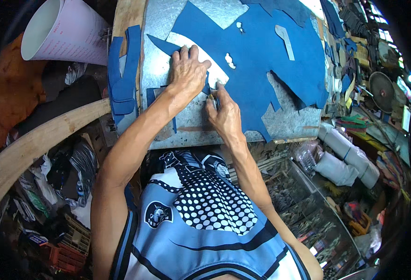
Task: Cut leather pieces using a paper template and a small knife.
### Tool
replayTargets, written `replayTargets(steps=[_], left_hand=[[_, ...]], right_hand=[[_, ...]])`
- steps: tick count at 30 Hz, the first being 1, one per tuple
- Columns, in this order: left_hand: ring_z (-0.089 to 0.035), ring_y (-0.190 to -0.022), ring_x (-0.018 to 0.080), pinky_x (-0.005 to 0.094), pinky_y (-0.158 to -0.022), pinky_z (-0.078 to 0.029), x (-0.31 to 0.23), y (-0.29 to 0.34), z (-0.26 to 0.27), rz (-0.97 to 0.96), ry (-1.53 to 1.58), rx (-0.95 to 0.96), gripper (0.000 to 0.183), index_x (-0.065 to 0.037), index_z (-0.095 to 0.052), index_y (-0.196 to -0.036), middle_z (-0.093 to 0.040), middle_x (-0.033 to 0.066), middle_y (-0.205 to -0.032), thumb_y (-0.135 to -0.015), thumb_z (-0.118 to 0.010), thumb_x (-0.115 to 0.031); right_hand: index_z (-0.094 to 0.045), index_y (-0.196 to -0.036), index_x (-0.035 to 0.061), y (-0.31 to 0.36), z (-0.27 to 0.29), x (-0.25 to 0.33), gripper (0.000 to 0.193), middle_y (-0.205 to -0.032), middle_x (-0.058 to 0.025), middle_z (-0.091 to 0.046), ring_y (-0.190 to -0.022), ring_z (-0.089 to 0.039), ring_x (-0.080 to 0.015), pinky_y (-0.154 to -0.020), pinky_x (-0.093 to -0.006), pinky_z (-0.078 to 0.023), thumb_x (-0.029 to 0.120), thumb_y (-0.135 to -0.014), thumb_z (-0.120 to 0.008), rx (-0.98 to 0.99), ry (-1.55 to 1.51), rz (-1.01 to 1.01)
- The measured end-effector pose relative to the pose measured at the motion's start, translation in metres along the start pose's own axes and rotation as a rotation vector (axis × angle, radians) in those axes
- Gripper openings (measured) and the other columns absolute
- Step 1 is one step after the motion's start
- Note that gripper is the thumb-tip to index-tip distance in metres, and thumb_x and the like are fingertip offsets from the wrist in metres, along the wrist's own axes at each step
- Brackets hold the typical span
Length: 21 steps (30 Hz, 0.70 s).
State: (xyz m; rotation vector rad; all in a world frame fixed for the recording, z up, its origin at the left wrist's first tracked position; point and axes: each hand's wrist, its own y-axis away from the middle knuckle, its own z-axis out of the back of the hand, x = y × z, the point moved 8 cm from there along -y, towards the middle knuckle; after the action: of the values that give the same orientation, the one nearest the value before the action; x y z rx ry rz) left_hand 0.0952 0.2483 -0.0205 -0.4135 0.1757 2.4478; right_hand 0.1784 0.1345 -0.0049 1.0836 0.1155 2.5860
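A large sheet of blue leather-like material lies spread on a grey metal work board. My left hand presses flat on a white curved pattern template laid on the blue sheet. Just to its right, my right hand is closed around a small cutting tool whose tip meets the material at the template's edge. A second pale template rests farther back on the sheet.
Cut blue pieces are stacked at the board's left edge. A rolled white paper lies at the upper left. Grey fabric rolls, tools and scraps crowd the right side. A curved wooden plank and clutter sit at the left.
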Motion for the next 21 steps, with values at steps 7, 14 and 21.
replayTargets(steps=[7,14,21], left_hand=[[-0.046,-0.127,0.0423,0.0545,-0.101,-0.036,0.001,0.001,0.002,0.044,-0.007,0.009,0.025,-0.017,-0.072,-0.108,-0.051,0.0238,-0.133,-0.083,-0.073,-0.022],[-0.044,-0.13,0.0432,0.0544,-0.103,-0.034,0.002,0.003,0.002,0.072,0.02,0.011,0.026,-0.017,-0.073,-0.108,-0.05,0.0238,-0.137,-0.082,-0.074,-0.021],[-0.044,-0.131,0.0451,0.0569,-0.107,-0.033,-0.003,0.001,0.003,0.127,0.029,0.057,0.032,-0.015,-0.072,-0.108,-0.049,0.0249,-0.138,-0.079,-0.078,-0.029]], right_hand=[[-0.063,-0.106,-0.0039,-0.005,0.009,-0.008,0.026,-0.135,-0.026,-0.057,-0.111,-0.064,-0.0419,-0.091,-0.0451,-0.054,0.011,-0.085,-0.064,0.119,0.048,0.045],[-0.065,-0.107,-0.0006,-0.018,0.022,-0.01,0.026,-0.137,-0.0173,-0.058,-0.109,-0.066,-0.0384,-0.091,-0.0443,-0.054,0.013,-0.085,-0.063,0.272,0.117,0.199],[-0.065,-0.112,0.0004,-0.027,0.027,-0.009,0.029,-0.138,-0.016,-0.058,-0.107,-0.067,-0.0367,-0.088,-0.0435,-0.055,0.014,-0.086,-0.064,0.436,0.228,0.325]])
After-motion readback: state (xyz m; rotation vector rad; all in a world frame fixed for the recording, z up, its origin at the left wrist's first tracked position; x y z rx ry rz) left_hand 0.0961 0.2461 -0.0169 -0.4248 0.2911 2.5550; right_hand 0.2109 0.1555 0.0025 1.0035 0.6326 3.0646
